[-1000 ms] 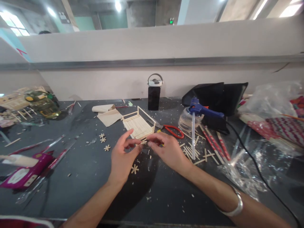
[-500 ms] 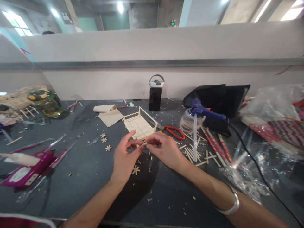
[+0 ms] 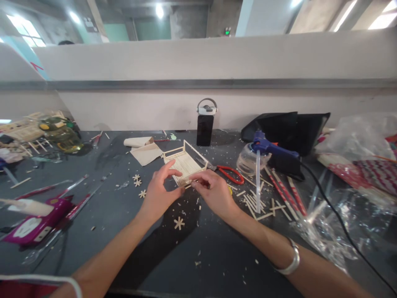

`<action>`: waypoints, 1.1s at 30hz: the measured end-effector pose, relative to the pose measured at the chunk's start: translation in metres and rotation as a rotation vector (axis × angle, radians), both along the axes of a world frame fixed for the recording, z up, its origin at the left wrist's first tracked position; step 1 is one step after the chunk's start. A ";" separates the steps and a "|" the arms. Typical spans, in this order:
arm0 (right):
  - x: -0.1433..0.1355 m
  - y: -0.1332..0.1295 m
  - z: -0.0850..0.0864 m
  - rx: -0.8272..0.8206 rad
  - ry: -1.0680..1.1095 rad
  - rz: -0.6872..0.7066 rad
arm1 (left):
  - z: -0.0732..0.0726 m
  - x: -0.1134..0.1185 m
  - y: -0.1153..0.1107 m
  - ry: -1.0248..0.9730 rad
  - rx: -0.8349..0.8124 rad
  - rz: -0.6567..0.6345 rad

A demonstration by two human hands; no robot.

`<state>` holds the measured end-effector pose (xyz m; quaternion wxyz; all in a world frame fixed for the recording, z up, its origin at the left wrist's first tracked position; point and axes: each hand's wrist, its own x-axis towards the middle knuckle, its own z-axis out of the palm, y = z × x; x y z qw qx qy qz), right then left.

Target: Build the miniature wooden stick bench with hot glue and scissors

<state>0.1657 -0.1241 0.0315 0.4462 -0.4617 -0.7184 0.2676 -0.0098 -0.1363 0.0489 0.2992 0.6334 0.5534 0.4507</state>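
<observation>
In the middle of the desk lies a small raft-like model of pale wooden sticks (image 3: 183,164), with low rails along its edges. My left hand (image 3: 161,188) is beside its front left corner, fingers apart and the thumb near the front edge. At that same front edge my right hand (image 3: 214,191) is closed in a pinch. Whatever sits between its fingertips is small and mostly hidden. A star-shaped piece of short sticks (image 3: 179,223) lies in front of my hands. Smaller stick stars (image 3: 137,182) lie to the left.
Red-handled pliers (image 3: 231,174) and loose sticks (image 3: 254,203) lie to the right. A blue glue gun (image 3: 269,147) rests on a clear round container (image 3: 249,161), its black cable trailing right. A black bottle (image 3: 205,128) stands behind. A magenta glue gun (image 3: 40,217) lies left.
My hands have moved slightly apart from the small piece they both pinched. My left fingers have opened away, while my right fingertips stay pinched at the model's front edge.
</observation>
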 end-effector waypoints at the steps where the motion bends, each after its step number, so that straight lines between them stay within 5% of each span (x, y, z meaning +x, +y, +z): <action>1: -0.001 0.000 -0.001 0.007 -0.003 -0.004 | -0.002 0.000 0.002 0.008 0.005 -0.013; 12: -0.004 0.003 -0.007 -0.016 0.041 0.017 | -0.020 0.008 0.010 -0.046 -0.013 -0.017; 33: -0.007 0.007 -0.012 0.032 0.040 0.009 | -0.026 0.009 0.014 0.036 0.042 0.051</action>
